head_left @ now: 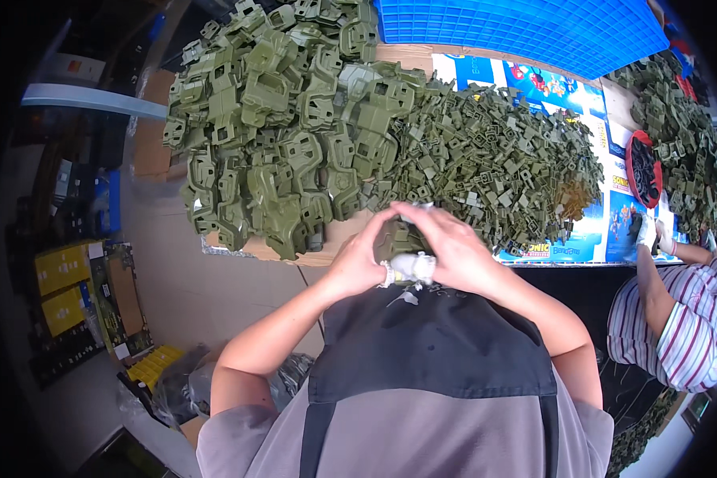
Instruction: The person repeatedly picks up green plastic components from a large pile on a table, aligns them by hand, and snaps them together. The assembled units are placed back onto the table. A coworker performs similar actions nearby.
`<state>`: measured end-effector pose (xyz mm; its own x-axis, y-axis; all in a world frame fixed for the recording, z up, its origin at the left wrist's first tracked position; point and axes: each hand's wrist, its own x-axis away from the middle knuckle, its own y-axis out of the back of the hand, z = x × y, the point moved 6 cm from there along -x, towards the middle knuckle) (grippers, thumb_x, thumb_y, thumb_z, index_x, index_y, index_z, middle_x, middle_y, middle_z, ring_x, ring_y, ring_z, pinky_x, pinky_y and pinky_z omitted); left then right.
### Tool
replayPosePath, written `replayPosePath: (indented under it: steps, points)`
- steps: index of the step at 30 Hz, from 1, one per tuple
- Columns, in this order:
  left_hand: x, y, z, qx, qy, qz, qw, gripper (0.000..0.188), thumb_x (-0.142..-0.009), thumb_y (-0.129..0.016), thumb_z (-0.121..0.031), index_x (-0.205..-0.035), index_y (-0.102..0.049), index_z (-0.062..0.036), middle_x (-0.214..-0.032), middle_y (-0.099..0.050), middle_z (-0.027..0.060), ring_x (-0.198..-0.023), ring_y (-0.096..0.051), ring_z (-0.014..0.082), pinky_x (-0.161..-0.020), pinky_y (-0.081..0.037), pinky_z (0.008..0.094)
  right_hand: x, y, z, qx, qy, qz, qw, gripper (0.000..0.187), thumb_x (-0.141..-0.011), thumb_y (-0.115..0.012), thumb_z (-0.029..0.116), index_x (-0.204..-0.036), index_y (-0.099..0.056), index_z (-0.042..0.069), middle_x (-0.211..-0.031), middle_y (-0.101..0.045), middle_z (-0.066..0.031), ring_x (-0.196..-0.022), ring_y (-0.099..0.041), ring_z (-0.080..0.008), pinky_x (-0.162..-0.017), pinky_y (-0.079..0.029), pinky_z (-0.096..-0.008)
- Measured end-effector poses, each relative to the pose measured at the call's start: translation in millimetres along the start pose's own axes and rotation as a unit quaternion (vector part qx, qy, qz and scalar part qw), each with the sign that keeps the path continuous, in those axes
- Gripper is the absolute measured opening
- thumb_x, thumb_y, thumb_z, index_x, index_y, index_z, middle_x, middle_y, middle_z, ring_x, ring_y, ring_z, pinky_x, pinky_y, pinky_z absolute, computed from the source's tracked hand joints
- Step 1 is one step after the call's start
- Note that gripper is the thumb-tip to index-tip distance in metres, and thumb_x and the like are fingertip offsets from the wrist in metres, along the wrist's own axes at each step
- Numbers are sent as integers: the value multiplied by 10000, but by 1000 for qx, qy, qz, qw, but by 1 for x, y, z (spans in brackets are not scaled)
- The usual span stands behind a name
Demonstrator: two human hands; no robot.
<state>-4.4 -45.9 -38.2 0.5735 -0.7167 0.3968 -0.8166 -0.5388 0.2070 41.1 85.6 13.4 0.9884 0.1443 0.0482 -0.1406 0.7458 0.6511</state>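
Observation:
Above the front edge of the table, my left hand [362, 256] and my right hand [460, 253] meet, fingers curled together at the top. Between them shows an olive-green plastic part [405, 237], mostly covered by the fingers, so its full shape is hidden. White covering, like finger cots or wrapping [411, 267], shows at the thumbs. Just beyond my left hand lies a tall heap of large olive-green moulded plastic shells [295, 119]. Farther right, past my right hand, spreads a heap of small olive-green plastic pieces [486, 159].
A blue plastic crate [526, 32] stands at the back. At the right, a co-worker in a striped shirt [669, 319] reaches with gloved hands toward a red-rimmed container [644, 169] beside more green parts [685, 119]. Yellow boxes [64, 279] and plastic bags [187, 386] are at the left.

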Motion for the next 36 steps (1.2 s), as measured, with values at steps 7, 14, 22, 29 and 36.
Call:
replayPosePath:
  steps: [7, 14, 22, 29, 36]
  points:
    - [-1, -4, -6, -59, -11, 4, 998, 776, -651, -749, -146, -1334, -393, -48, -1293, -495, 141, -1232, -444, 241, -1040, -319, 345, -1, -8, -6, -12, 60, 17, 998, 669, -724, -571, 46, -1349, -336, 93, -963, -586, -242, -839, -609, -389, -738, -512, -436]
    - [-5, -3, -19, -102, -97, -16, 990, 740, -688, -718, -181, -1346, -391, -95, -1265, -509, 182, -1161, -506, 308, -971, -399, 375, 0, -12, -7, 63, 83, 57, 993, 681, -739, -534, 54, -1375, -304, 138, -940, -591, -235, -743, -633, -368, -635, -531, -418]
    - [-1, 2, -15, -23, -66, -7, 998, 714, -708, -738, -211, -1334, -417, -87, -1230, -549, 152, -1127, -538, 232, -940, -415, 342, -11, -2, -45, -323, -65, 223, 917, 726, -812, -656, 194, -1419, -260, 149, -1322, -468, -89, -1167, -499, -218, -987, -384, -353]
    - [-3, -3, 13, 41, -20, 15, 999, 771, -710, -749, -185, -1366, -360, -76, -1318, -458, 139, -1204, -451, 198, -980, -373, 326, -15, -20, -50, -214, -13, 165, 963, 710, -703, -561, 8, -1370, -362, 145, -1269, -514, -142, -1126, -523, -296, -949, -415, -355]
    - [-38, -6, -25, 275, -207, 25, 938, 1074, -778, -686, -180, -1423, 172, -195, -1479, 3, 244, -1370, -136, 303, -1078, -232, 415, -11, 68, -45, -377, -80, -128, 914, 648, -842, -599, 166, -1403, -289, 75, -1285, -439, -79, -1008, -479, -121, -908, -388, -297]
